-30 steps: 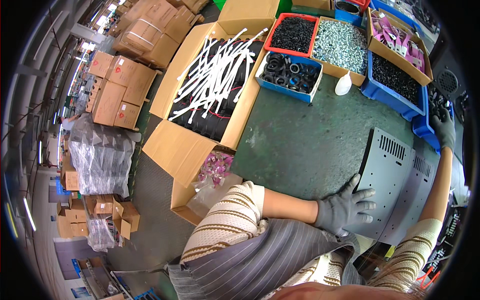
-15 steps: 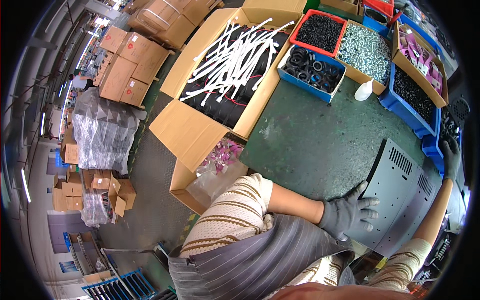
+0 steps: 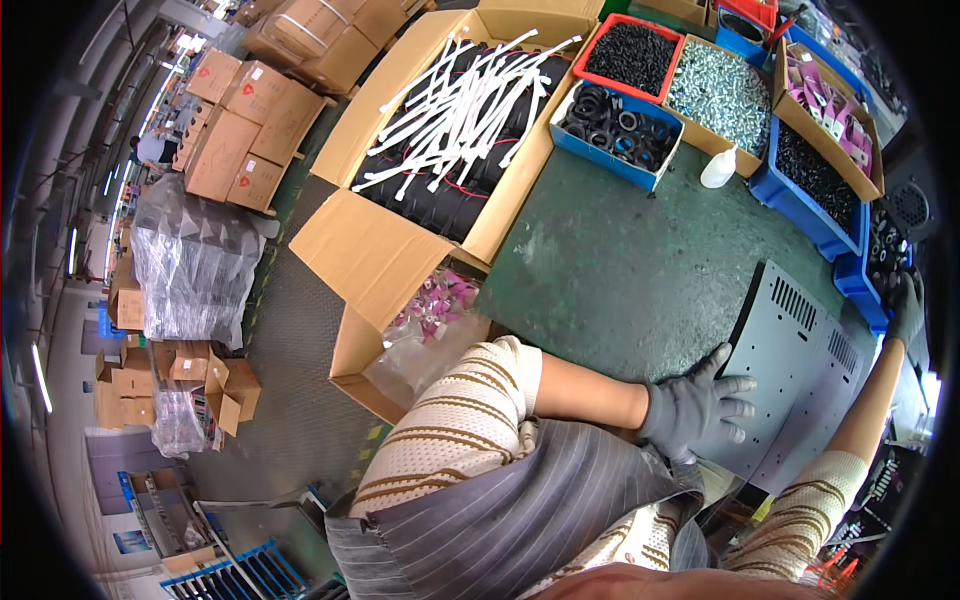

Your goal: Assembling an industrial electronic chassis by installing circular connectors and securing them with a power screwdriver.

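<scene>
My left hand [image 3: 700,410], in a grey work glove, lies with fingers spread on the left edge of a dark grey metal panel [image 3: 775,385]. The panel has rows of slots and small holes and rests on the green worktop [image 3: 620,270]. Far to the right, my gloved right hand [image 3: 906,312] reaches to the edge of a small blue bin [image 3: 858,290] of black parts. Its fingertips are small and partly lost among the dark parts, so what they hold cannot be made out.
Beyond the worktop stand a blue box of black rings [image 3: 655,178], a red tray of black screws [image 3: 583,68], a carton of silvery screws [image 3: 718,95] and a white bottle [image 3: 718,168]. An open carton [image 3: 375,240] holds white-ended cables [image 3: 470,120]. Purple parts [image 3: 438,303] lie in another box.
The whole view has shifted slightly. My right hand stays at the blue bin, its fingers a little lower among the parts. My left hand still rests on the panel.
</scene>
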{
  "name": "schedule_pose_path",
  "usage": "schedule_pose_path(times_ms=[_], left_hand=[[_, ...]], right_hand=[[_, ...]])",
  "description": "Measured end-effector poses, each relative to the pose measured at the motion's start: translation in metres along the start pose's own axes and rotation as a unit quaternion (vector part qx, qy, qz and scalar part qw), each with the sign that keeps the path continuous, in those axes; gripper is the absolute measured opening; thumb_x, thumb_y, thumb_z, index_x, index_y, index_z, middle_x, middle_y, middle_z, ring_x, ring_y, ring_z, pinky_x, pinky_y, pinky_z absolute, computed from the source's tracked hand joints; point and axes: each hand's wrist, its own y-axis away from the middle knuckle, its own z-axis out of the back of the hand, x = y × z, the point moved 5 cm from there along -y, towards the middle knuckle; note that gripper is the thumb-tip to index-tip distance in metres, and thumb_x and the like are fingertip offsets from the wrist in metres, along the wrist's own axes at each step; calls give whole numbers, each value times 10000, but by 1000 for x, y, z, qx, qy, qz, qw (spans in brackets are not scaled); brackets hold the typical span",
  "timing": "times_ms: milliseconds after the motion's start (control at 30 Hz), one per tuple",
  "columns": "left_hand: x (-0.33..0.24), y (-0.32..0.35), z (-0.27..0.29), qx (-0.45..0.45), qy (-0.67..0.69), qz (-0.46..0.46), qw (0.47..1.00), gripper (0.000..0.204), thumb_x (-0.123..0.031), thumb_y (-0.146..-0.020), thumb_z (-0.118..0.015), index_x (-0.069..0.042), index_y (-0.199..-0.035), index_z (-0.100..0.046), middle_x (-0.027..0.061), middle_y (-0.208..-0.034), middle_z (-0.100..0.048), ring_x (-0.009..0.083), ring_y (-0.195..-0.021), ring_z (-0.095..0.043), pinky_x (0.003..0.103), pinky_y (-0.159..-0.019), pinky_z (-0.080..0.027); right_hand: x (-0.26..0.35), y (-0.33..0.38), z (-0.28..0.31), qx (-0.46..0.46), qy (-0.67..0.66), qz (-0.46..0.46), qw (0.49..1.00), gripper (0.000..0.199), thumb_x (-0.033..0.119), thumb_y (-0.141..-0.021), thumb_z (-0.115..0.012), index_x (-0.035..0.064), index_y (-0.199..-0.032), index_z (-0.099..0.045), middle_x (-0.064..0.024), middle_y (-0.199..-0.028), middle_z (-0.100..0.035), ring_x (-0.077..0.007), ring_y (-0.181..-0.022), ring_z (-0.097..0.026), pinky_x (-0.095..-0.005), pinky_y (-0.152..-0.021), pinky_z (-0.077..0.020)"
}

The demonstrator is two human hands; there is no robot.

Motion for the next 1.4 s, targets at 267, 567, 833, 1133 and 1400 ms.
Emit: schedule_pose_path(times_ms=[267,567,833,1133,1400], left_hand=[[-8,0,-8,-50,-13,-25,998,733,-578,-714,-619,-271,-1361,-461,57,-1512,-268,357,-1423,-68,755,-1009,5],[19,-7,20,-135,-51,23,989,896,-647,-737,-531,-6,-1337,-354,177,-1391,-350,347,-1347,-248,570,-1096,-39],[51,-77,39,-167,-137,35,976,1121,-695,-622,-665,-59,-1443,-241,142,-1458,-319,289,-1392,-227,540,-1127,-61],[36,-112,34,-128,-132,-58,981,715,-539,-713,-679,-179,-1307,-511,73,-1335,-495,280,-1301,-381,487,-1112,-204],[35,-100,44,-191,-61,-63,978,465,-393,-753,-672,-152,-1149,-634,112,-1262,-545,295,-1224,-463,454,-1081,-286]], right_hand=[[49,117,10,207,-220,-55,952,397,87,-824,-615,51,-1220,-604,-15,-1043,-635,-83,-844,-562,-187,-686,-440],[145,303,0,295,147,296,897,366,256,-814,-641,102,-1144,-606,-149,-969,-619,-343,-838,-623,-381,-709,-511],[103,324,34,218,226,327,891,780,490,-716,-687,142,-1361,-417,-159,-1316,-466,-354,-1225,-436,-459,-1011,-372],[79,344,78,170,300,277,897,960,683,-695,-597,87,-1407,-354,-158,-1353,-456,-363,-1277,-388,-466,-1073,-298],[86,358,80,162,295,284,898,941,695,-744,-541,61,-1408,-335,-191,-1348,-442,-362,-1283,-386,-489,-1077,-275]])
